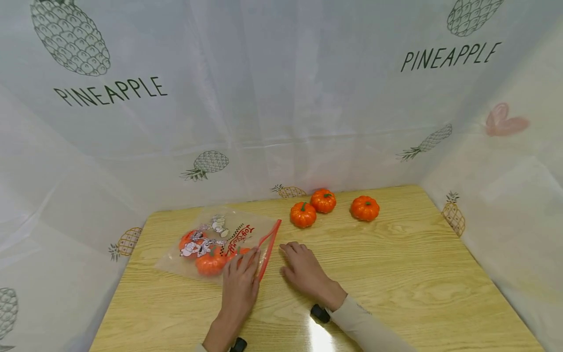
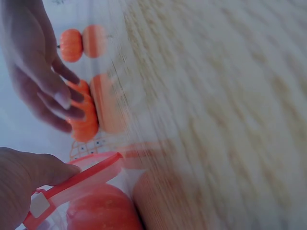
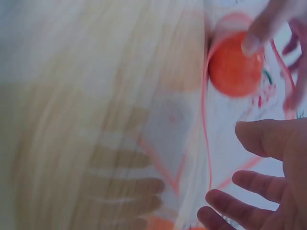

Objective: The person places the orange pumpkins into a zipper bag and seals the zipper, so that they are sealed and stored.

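Observation:
A clear zip bag (image 1: 259, 222) with red edging and printed cartoon figures lies on its side, its mouth facing right. Inside are three small orange toy pumpkins (image 1: 210, 264), one of them close to the mouth. My left hand (image 1: 239, 283) holds the bag at its red-edged opening, the thumb against the red strip (image 2: 88, 177). To the right of the mouth, my right hand (image 1: 305, 274) hovers low over the table with fingers apart and nothing in them. Its thumb and fingers face the opening in the right wrist view.
Beyond my right hand, two toy pumpkins (image 1: 303, 215) sit side by side near the table's back edge. A third loose pumpkin (image 1: 365, 209) stands farther right. The wood-grain table (image 1: 422, 274) is enclosed by a white pineapple-print sheet (image 1: 272, 107) at the back and sides.

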A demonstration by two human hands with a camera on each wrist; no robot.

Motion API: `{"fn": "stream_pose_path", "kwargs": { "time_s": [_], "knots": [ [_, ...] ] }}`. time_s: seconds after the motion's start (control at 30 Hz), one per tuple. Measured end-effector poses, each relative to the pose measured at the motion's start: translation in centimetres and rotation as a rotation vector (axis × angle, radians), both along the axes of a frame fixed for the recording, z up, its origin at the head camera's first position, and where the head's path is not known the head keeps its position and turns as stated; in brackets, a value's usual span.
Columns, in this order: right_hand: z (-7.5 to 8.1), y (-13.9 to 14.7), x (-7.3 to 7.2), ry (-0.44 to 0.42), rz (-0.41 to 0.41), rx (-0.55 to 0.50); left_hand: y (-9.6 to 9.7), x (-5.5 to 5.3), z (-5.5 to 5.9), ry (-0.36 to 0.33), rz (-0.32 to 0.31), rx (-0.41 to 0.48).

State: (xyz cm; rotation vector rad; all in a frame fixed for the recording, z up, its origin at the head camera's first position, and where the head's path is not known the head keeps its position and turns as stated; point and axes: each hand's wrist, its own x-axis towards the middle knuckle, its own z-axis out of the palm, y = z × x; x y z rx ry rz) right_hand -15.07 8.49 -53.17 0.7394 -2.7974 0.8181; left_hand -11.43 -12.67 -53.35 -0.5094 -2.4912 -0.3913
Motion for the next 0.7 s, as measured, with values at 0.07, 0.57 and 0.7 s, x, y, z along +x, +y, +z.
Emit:
{"fn": "stream_pose_path", "kwargs": {
  "time_s": [0.07,0.57,0.7],
  "knots": [
    [0.0,1.1,-0.2,-0.018,-0.032,-0.028,0.0,0.0,0.0,0.002,-0.003,0.007],
    [0.4,8.3,-1.2,0.014,-0.226,-0.007,-0.1,-0.1,-0.2,0.011,-0.012,0.030],
    [0.6,10.0,-1.4,0.037,-0.238,0.020,-0.1,-0.1,-0.3,0.010,-0.011,0.030]
  ]
}}
